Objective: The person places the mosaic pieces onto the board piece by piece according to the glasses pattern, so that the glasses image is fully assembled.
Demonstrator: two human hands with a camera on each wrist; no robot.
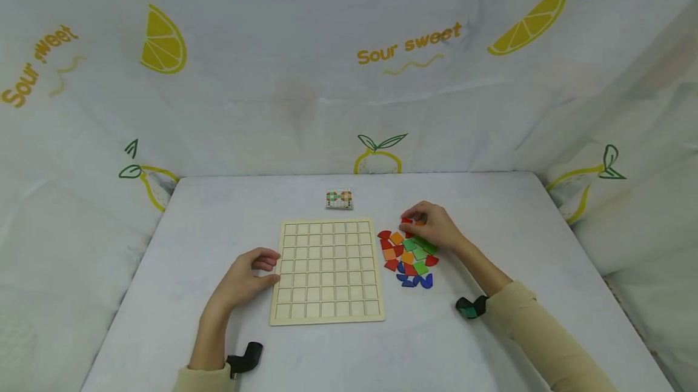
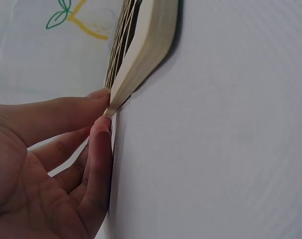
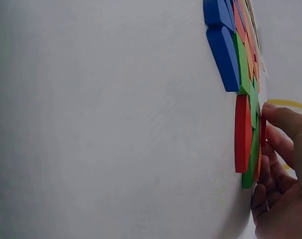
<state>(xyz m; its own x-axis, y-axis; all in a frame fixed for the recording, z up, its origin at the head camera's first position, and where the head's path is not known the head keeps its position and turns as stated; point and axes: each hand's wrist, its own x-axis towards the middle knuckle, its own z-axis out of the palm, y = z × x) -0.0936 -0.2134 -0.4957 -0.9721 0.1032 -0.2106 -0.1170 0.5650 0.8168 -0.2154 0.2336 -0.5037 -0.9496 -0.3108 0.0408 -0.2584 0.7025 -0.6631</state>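
My left hand [image 1: 245, 277] touches the left edge of a pale wooden board [image 1: 327, 322] with a grid of square recesses. Its thumb and fingertips rest against that edge, set apart from each other. In the right wrist view, the right hand [image 3: 287, 164] pinches a flat red piece [image 3: 263, 130] between thumb and fingers. This hand is over the far side of a loose spread of coloured pieces right of the board. Among them lie green pieces [image 1: 420, 253], orange pieces [image 1: 396, 238], red pieces [image 1: 432, 260] and blue pieces [image 1: 427, 281]. The held piece's full outline is partly hidden.
A small pattern card [image 1: 339, 198] lies behind the board on the white table [image 1: 218, 216]. A white curtain [image 1: 272, 119] printed with lemons surrounds the table's back and sides. Dark wrist devices [image 1: 248, 357] sit beside both forearms.
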